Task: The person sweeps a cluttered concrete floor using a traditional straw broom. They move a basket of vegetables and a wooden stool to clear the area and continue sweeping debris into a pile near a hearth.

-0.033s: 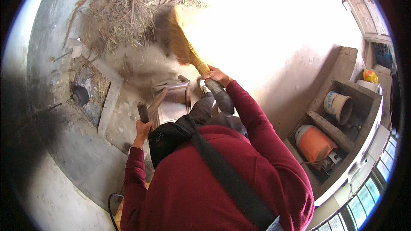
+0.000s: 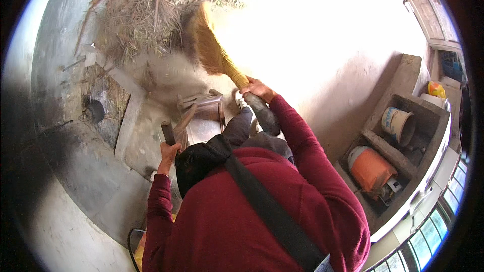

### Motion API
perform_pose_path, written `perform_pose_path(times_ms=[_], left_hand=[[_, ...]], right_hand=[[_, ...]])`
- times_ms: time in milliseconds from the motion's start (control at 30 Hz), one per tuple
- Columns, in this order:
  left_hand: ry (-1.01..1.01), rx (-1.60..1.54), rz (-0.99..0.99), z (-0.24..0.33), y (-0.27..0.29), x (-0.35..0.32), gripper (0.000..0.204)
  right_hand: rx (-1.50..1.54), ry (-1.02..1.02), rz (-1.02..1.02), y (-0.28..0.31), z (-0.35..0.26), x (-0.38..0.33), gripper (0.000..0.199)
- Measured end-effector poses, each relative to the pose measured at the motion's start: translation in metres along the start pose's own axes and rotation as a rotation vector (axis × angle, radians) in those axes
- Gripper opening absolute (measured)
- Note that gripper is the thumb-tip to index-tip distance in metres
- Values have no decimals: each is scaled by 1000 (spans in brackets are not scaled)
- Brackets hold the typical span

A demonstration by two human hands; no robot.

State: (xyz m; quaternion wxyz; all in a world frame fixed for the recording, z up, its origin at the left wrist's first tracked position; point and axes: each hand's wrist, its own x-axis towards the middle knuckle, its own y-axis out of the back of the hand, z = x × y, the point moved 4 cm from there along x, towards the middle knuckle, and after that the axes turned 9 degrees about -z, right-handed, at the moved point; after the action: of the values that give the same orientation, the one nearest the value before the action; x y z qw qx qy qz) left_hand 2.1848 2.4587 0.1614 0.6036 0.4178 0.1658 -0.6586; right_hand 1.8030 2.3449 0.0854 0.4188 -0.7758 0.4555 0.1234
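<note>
My right hand (image 2: 259, 90) is closed round the handle of a short broom, just below its yellow-bound neck. The broom (image 2: 214, 45) slants away to the far left, its brown bristles just over the floor beside the brushwood; whether they touch it I cannot tell. The handle's thick grey end points back toward my knees. At the lower left, my left hand (image 2: 170, 151) is wrapped round a dark wooden handle (image 2: 168, 132) that stands up past the fingers. What the handle belongs to is hidden below. A small wooden stool (image 2: 204, 113) stands between my hands, close to my leg.
Dry twigs and brushwood (image 2: 146, 15) lie heaped at the far left. A dark pot (image 2: 94, 112) sits in a sooty recess by the left wall. To the right, concrete compartments (image 2: 390, 151) hold a white bucket (image 2: 397, 125) and an orange container (image 2: 370, 168). Glare whitens the far floor.
My right hand and the broom handle have shifted slightly to the right. The bristle tips have moved a little farther away and left. My left hand stays in place.
</note>
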Motion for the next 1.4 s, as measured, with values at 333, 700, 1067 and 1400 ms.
perform_pose_path(times_ms=[333,700,1067,1400], left_hand=[[105,-109,190,-118,7,-60,18],[155,-274,309,-162,43,-86,12],[69,-333,491,-281,117,-96,27],[415,-437,635,-378,151,-114,65]], right_hand=[[-205,-152,306,35,99,-249,77],[127,-237,656,36,285,-370,49],[-157,-8,74,-72,223,-75,38],[129,-53,-40,-147,170,-91,34]])
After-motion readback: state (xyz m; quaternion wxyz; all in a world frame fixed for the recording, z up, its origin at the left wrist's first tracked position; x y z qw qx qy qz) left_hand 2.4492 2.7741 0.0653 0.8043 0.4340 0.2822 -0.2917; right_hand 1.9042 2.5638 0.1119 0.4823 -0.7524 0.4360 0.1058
